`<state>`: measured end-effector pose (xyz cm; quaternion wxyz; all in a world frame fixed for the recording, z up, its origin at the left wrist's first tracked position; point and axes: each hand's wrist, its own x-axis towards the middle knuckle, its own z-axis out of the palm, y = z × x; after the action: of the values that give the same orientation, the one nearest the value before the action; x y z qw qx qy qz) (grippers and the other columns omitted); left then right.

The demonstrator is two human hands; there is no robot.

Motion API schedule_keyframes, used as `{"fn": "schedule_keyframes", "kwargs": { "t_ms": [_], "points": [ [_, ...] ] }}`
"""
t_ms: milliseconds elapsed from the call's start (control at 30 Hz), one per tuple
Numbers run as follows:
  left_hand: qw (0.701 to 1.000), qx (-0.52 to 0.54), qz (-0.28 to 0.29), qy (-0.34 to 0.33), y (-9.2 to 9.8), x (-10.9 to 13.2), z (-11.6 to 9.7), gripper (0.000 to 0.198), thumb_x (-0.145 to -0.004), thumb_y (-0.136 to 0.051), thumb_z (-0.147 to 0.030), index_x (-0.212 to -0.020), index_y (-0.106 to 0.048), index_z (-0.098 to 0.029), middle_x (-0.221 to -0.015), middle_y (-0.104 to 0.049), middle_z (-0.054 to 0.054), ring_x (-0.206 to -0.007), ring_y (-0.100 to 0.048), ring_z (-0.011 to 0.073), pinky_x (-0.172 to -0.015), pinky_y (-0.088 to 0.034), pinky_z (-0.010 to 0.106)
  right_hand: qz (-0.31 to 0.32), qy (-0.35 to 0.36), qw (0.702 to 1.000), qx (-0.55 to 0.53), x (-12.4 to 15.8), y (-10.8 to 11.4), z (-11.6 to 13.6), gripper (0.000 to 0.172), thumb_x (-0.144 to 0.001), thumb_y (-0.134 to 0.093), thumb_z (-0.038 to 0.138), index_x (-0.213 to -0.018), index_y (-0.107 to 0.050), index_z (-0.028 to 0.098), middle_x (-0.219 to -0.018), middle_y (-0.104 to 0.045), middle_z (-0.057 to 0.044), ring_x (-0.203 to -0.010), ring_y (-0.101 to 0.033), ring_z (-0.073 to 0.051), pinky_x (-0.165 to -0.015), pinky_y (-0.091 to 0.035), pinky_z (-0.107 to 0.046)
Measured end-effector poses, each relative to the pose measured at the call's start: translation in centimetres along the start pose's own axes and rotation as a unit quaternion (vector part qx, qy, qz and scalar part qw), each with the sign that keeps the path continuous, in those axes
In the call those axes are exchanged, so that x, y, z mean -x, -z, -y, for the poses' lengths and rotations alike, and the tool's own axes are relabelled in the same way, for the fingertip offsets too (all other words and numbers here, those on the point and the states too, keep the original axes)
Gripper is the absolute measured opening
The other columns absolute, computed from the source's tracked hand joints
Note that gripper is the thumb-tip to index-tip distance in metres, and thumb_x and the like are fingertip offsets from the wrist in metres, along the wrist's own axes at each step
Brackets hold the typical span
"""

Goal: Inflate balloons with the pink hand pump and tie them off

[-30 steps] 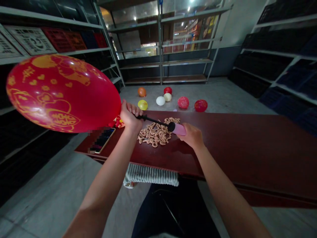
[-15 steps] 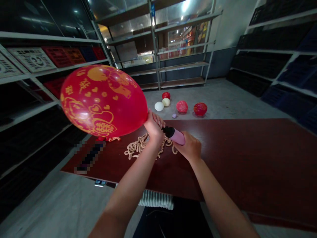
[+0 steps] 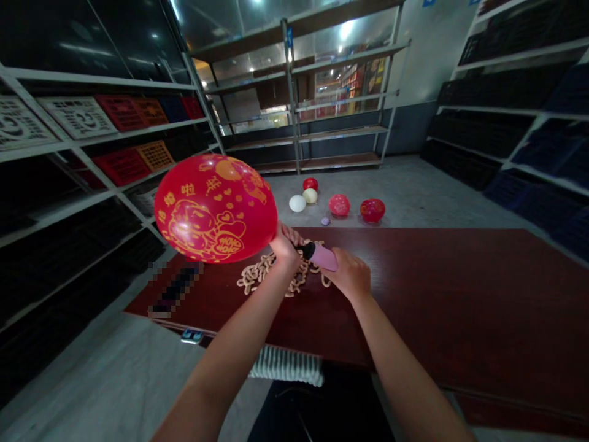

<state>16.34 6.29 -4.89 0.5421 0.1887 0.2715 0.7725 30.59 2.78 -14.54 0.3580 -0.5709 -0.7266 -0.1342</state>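
A large red balloon [image 3: 216, 209] with gold hearts and characters stretches out to the left above the table. My left hand [image 3: 286, 241] is closed round its neck, beside the black nozzle end of a pink hand pump [image 3: 324, 258]. The fingers hide how neck and nozzle meet. Gripped in my right hand [image 3: 352, 274] is the pump's pink body, held at a tilt. Under both hands lies a heap of tan, curled pieces [image 3: 257, 273], partly covered by my left forearm.
The dark red table [image 3: 437, 294] spreads to the right. Beyond it, on the floor, are a white balloon [image 3: 297, 203], a pink balloon [image 3: 339, 205] and a red balloon [image 3: 372, 210]. Shelves [image 3: 340, 130] stand behind; crates [image 3: 78, 116] fill the left rack.
The red balloon looks smaller and sits lower and further right in view. Both hands keep their grips, and the pump has shifted slightly left. The view has tilted a little.
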Motion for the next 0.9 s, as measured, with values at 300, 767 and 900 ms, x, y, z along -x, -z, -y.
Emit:
{"fn": "schedule_keyframes", "kwargs": {
  "t_ms": [300, 767, 900],
  "points": [
    [0.996, 0.066, -0.054, 0.02, 3.5, 0.7, -4.6, 0.054, -0.102, -0.042, -0.029, -0.053, -0.021, -0.019, -0.04, -0.022, -0.006, -0.033, -0.021, 0.0081, -0.039, -0.021, 0.025, 0.053, 0.068, 0.996, 0.032, 0.6, 0.2, 0.4, 0.025, -0.082, -0.067, 0.04, -0.097, -0.064, 0.02, -0.086, -0.071, -0.005, -0.075, -0.064, -0.02, -0.065, -0.035, -0.029],
    [0.998, 0.022, 0.001, -0.054, 3.3, -0.2, -13.0, 0.056, -0.097, -0.053, -0.036, -0.053, -0.023, -0.019, -0.042, -0.021, -0.007, -0.032, -0.021, 0.0064, -0.037, -0.023, 0.023, 0.031, 0.064, 0.997, -0.012, 0.6, 0.3, 0.5, 0.028, -0.08, -0.068, 0.042, -0.098, -0.065, 0.02, -0.085, -0.072, -0.005, -0.074, -0.066, -0.02, -0.065, -0.039, -0.028],
    [0.996, 0.02, 0.015, -0.088, 0.9, 0.1, -11.6, 0.059, -0.098, -0.054, -0.04, -0.053, -0.023, -0.019, -0.042, -0.02, -0.007, -0.032, -0.019, 0.0056, -0.036, -0.02, 0.022, 0.024, 0.009, 1.0, -0.016, 0.5, 0.4, 0.3, 0.032, -0.077, -0.071, 0.042, -0.1, -0.065, 0.02, -0.085, -0.072, -0.006, -0.077, -0.066, -0.022, -0.065, -0.038, -0.029]
  ]
}}
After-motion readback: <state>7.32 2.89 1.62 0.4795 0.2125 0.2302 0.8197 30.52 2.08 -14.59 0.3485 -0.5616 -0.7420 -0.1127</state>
